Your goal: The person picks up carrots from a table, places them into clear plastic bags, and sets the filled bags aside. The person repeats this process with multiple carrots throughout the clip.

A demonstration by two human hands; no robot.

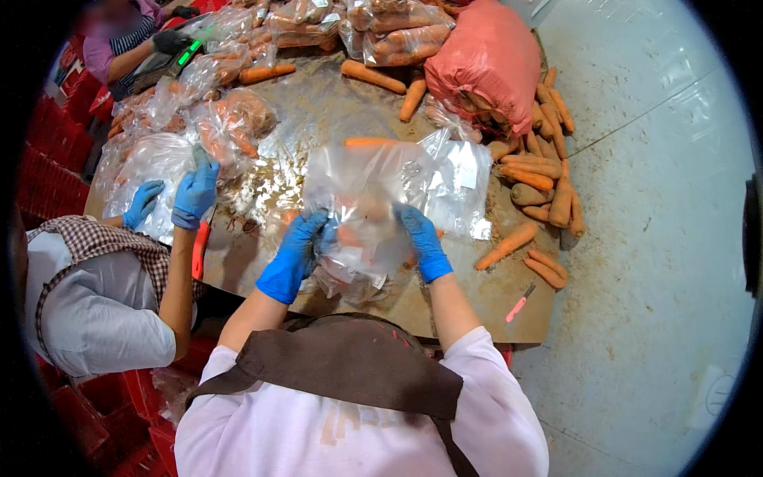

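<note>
A clear plastic bag [363,173] is stretched between my two blue-gloved hands, its middle blurred. My left hand [298,250] grips the bag's left edge. On the opposite side, my right hand [422,238] holds the right edge with blurred fingertips. Orange carrot shapes show through the film, but I cannot tell whether they are inside or beneath it. A carrot [372,142] lies just beyond the bag's far edge. More flat clear bags [462,185] lie right of it, and crumpled plastic film [343,283] rests below my left hand.
A red mesh sack [486,59] stands at the back right beside loose carrots [530,173]. A pink-handled knife [520,304] lies near the right corner. Bagged carrots [405,36] line the back. A co-worker's gloved hands [197,185] are close on the left; another person works near a scale [173,62].
</note>
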